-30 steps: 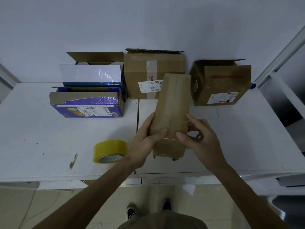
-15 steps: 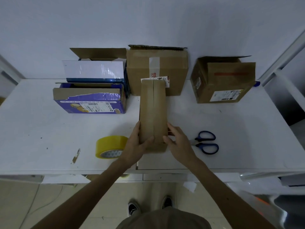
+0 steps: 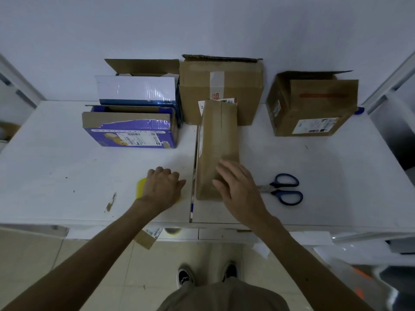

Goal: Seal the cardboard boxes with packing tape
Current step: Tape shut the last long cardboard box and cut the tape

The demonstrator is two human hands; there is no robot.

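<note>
Narrow brown box [image 3: 216, 142] lies flat on table [image 3: 56, 176], mid-width, near end close to front edge (seam runs lengthwise). Right hand [image 3: 238, 187] rests on its near end, fingers straight, grasping nothing. Left hand [image 3: 162, 187] just left of box, fingers curled round yellow tape roll [image 3: 142, 187]. Scissors [image 3: 285, 189] right of box. Purple box [image 3: 130, 131], open brown box [image 3: 314, 108] toward back edge.

White table [image 3: 56, 176], top view: long brown box [image 3: 216, 142] front ctr, purple box [image 3: 130, 131] at L w/ white-and-blue box [image 3: 137, 90] behind it, large brown box [image 3: 242, 86] back ctr, open brown box [image 3: 314, 106] at R, blue-handled scissors [image 3: 285, 189] front R, yellow tape roll [image 3: 142, 187] front L, mostly hidden.
</note>
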